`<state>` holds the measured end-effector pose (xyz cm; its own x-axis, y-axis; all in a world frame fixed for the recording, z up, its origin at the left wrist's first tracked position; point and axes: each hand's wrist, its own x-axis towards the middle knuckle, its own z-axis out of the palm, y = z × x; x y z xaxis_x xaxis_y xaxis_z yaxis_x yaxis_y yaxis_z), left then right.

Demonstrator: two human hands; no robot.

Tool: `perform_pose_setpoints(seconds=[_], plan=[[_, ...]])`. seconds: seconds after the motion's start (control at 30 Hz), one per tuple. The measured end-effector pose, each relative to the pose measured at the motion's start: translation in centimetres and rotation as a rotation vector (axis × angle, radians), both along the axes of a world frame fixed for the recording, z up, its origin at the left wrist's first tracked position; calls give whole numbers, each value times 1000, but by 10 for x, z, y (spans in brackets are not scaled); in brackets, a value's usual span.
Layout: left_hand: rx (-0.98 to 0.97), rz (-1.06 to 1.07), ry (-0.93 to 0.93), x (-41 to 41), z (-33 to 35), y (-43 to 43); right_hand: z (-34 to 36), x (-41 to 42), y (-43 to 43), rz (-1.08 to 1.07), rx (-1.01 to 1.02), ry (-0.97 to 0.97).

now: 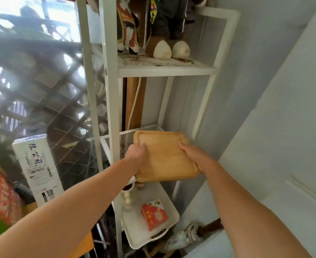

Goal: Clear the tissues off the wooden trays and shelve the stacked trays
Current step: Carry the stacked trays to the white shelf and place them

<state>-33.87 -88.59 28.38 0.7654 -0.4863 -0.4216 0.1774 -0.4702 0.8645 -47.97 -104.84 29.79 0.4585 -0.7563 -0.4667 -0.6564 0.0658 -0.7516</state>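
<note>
At mid shelf [114, 139]: bare wooden trays [164, 155], both hands.

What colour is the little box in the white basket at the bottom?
Mostly red, with a white top and some yellow print. The little box shows in the head view, lying in the white basket.

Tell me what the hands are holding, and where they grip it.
Both hold the wooden trays: left hand on the left edge, right hand on the right edge.

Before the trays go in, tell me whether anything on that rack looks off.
The upper mesh shelf carries brownish stains in front of the plush toy's feet. The wooden trays, held by left hand and right hand, look clean.
</note>
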Motion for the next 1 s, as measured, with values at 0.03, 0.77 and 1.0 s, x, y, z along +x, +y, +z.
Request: perform_pose_setpoints(seconds=[0.03, 0.77, 1.0], plan=[[-2, 13, 11, 2, -2, -2, -4, 6, -5, 18, 13, 10], [278, 250, -85, 38, -24, -27, -42, 96, -59, 272, 195, -8], [300, 321, -98, 37, -36, -29, -42, 114, -67, 367, 94, -4]])
